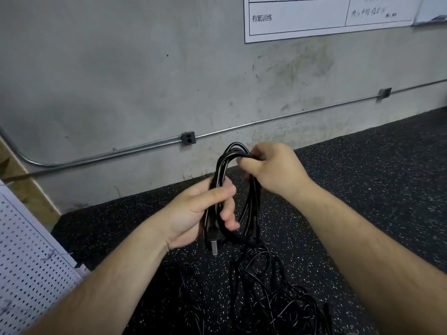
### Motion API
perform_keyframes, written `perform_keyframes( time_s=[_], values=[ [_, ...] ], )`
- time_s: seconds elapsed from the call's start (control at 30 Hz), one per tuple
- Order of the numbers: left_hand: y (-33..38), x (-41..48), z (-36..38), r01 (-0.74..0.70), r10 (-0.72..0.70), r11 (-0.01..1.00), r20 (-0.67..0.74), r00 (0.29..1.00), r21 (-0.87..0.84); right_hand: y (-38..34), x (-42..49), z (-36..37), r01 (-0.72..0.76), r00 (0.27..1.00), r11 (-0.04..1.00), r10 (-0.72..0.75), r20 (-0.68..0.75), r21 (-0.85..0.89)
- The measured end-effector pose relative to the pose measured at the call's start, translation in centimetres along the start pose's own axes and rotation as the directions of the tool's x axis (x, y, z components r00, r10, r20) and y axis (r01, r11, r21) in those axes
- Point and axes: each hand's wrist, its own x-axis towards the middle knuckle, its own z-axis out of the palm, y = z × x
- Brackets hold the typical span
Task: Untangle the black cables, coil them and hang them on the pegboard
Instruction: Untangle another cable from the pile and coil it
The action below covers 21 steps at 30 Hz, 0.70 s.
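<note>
Above the speckled black floor, two hands hold one coil of black cable of several loops. The left hand curls its fingers round the coil's near-left side, just above its one visible plug; the right hand grips the far top. Near, one loose tangle of black cables lies on the floor. One white pegboard stands near left, and two outlet boxes sit on the far wall.
</note>
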Motion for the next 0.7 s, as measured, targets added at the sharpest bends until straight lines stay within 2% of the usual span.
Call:
perform_keyframes(
  time_s=[0.1,0.2,0.33,0.4,0.43,0.47,0.53,0.57,0.63,0.7],
  values=[
    [0.0,0.2,-0.2,0.016,0.01,0.914,-0.06,0.998,0.404,0.4,0.2,-1.0,-0.079,0.996,0.978,0.072,0.043,0.191],
    [0.9,0.3,-0.4,0.109,0.025,0.69,-0.174,0.984,0.716,0.4,0.1,-1.2,-0.157,0.986,0.925,0.125,0.112,0.346],
    [0.6,0.5,-1.2,0.125,0.186,0.402,-0.215,0.959,0.907,0.3,0.0,-0.2,-0.198,0.977,0.9,0.152,0.147,0.388],
    [-0.3,0.6,-1.4,0.097,0.231,0.349,-0.186,0.955,0.932,0.3,-0.2,0.5,-0.169,0.985,0.901,0.137,0.108,0.399],
    [-0.9,0.7,-1.6,0.084,0.224,0.401,-0.186,0.957,0.912,0.3,-0.2,0.8,-0.132,0.991,0.909,0.11,0.077,0.396],
    [-1.2,0.8,-1.7,0.079,0.184,0.513,-0.199,0.962,0.855,0.3,-0.3,1.0,-0.08,0.997,0.922,0.066,0.05,0.378],
    [-1.6,0.8,-1.7,0.096,0.062,0.772,-0.224,0.973,0.628,0.1,-0.4,1.1,0.026,0.998,0.944,-0.04,0.038,0.328],
    [-1.6,0.9,-1.9,0.105,0.029,0.854,-0.248,0.968,0.509,-0.1,-0.4,1.1,0.051,0.996,0.946,-0.071,0.048,0.321],
    [-1.1,1.1,-2.1,0.138,0.0,0.908,-0.329,0.944,0.396,-0.5,-0.2,1.2,0.055,0.993,0.938,-0.087,0.079,0.342],
    [-0.6,0.9,-2.0,0.132,0.027,0.899,-0.355,0.935,0.418,-0.8,-0.1,1.5,0.068,0.987,0.942,-0.111,0.115,0.328]
  ],
)
